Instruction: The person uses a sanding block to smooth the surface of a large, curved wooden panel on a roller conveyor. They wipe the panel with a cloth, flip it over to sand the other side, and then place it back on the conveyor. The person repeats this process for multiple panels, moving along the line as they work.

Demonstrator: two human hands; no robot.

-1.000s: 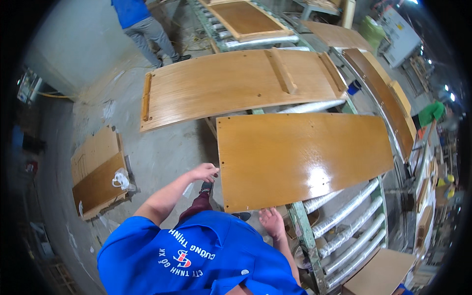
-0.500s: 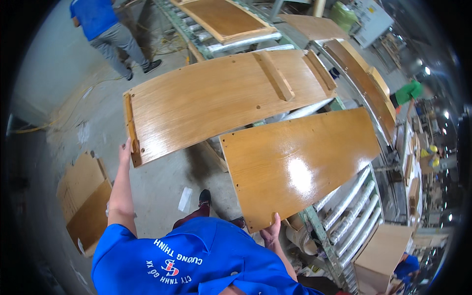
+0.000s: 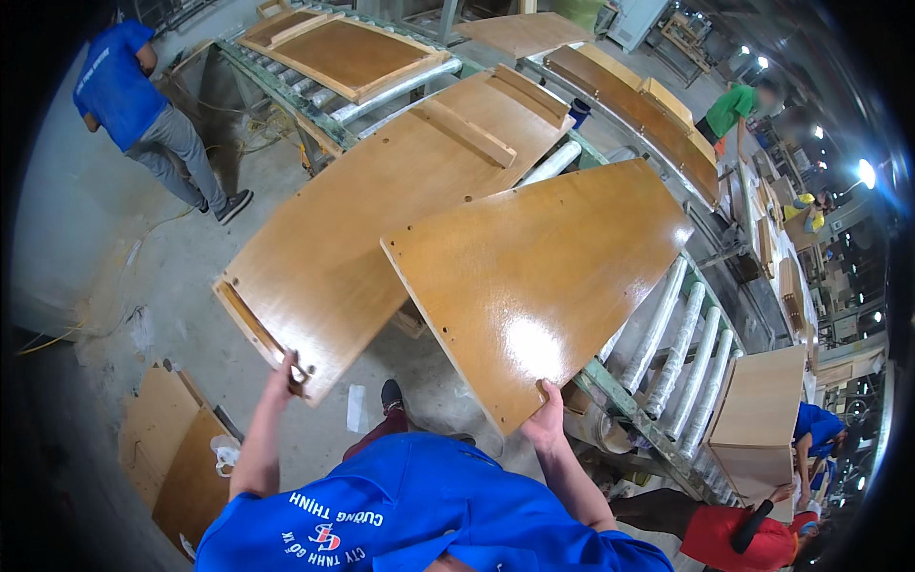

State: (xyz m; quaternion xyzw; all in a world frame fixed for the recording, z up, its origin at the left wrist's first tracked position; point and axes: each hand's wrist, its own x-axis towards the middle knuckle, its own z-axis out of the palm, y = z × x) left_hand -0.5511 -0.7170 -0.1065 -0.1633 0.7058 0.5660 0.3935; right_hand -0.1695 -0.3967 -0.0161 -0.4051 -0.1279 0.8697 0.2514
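Note:
My left hand point(image 3: 279, 378) grips the near end of a long varnished wooden panel point(image 3: 324, 238) with a cleat across each end and another bar farther along. The fingers curl round that edge beside the end cleat. My right hand point(image 3: 545, 418) holds the near corner of a second glossy wooden panel point(image 3: 534, 276), its thumb on top and the other fingers hidden beneath. Small dark holes run along this panel's short edge. The second panel slants over the right part of the first, and both reach out over the roller conveyor point(image 3: 658, 329).
A framed panel point(image 3: 348, 52) lies on the conveyor's far part. Long brown boards point(image 3: 639, 114) rest on a rack beyond. Cardboard point(image 3: 176, 448) leans at lower left, with a carton point(image 3: 758, 410) at right. Co-workers in blue point(image 3: 119, 81), green point(image 3: 729, 112) and red point(image 3: 739, 536) are around.
The first panel's near end has swung down toward me with my left hand. The second panel has shifted left, still in my right hand. A person in red now shows at lower right.

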